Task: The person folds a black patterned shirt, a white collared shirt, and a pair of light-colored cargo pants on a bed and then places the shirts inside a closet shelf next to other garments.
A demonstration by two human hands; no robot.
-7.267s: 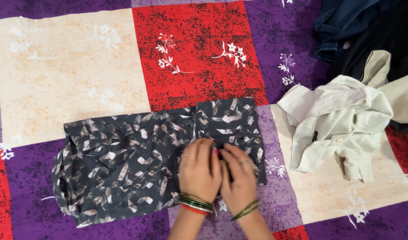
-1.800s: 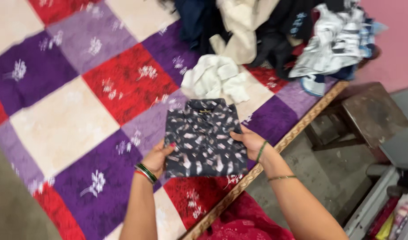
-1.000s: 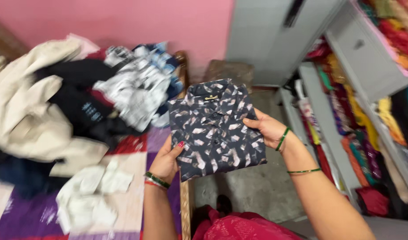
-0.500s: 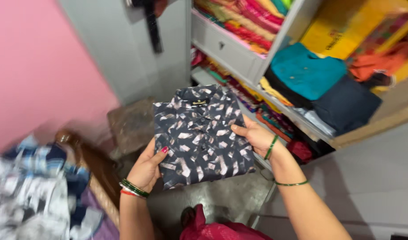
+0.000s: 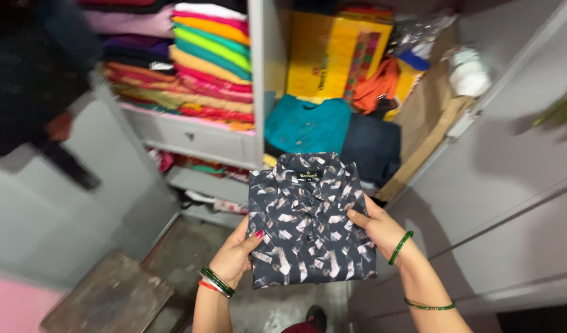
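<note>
- Left hand [image 5: 234, 258] grips the folded dark patterned shirt [image 5: 308, 222] at its left edge, thumb on top
- Right hand [image 5: 379, 228] clasps its right edge
- Shirt is held in the air before the open wardrobe [image 5: 259, 80], below a teal garment [image 5: 305, 126] on the shelf

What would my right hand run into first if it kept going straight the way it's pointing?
Probably the dark navy folded cloth on the wardrobe shelf, beside the teal garment. The right hand, gripping the folded patterned shirt, points up toward it, though depth is unclear.
</note>
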